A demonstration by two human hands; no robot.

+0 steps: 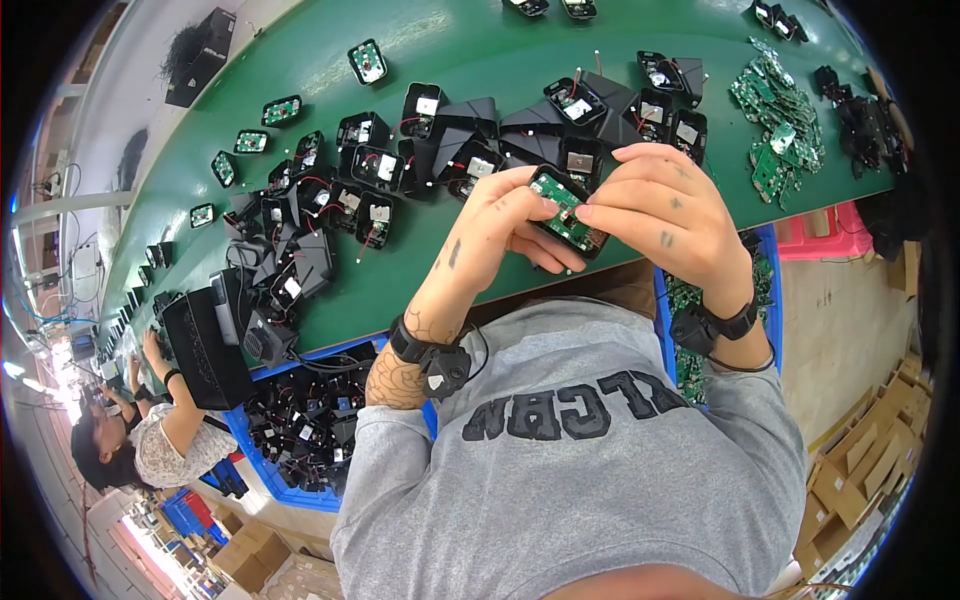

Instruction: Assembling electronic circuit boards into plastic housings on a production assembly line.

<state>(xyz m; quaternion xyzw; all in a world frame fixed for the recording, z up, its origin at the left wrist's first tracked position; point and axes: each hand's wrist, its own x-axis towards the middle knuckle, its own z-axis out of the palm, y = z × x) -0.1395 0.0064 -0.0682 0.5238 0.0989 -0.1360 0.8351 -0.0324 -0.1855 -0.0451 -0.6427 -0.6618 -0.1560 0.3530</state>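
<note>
My left hand (488,225) is closed round a small black plastic housing (578,243), thumb on top and fingers beneath. A green circuit board (553,190) sits in that housing, tilted, above the table's near edge. Over the board, my right hand (672,208) has its thumb and forefinger pinched together near a bit of red. Whatever is in that pinch is too small to make out. Just beyond my hands, several black housings (475,165) with red wires and white labels lie in a heap on the green table (400,285).
Loose circuit boards (780,125) form a pile at the right. Board-fitted housings (282,110) stand spaced out at the far left. Below the table edge are a blue crate (300,495) of black parts and another blue crate (770,270) of boards. A co-worker (175,430) works at the left.
</note>
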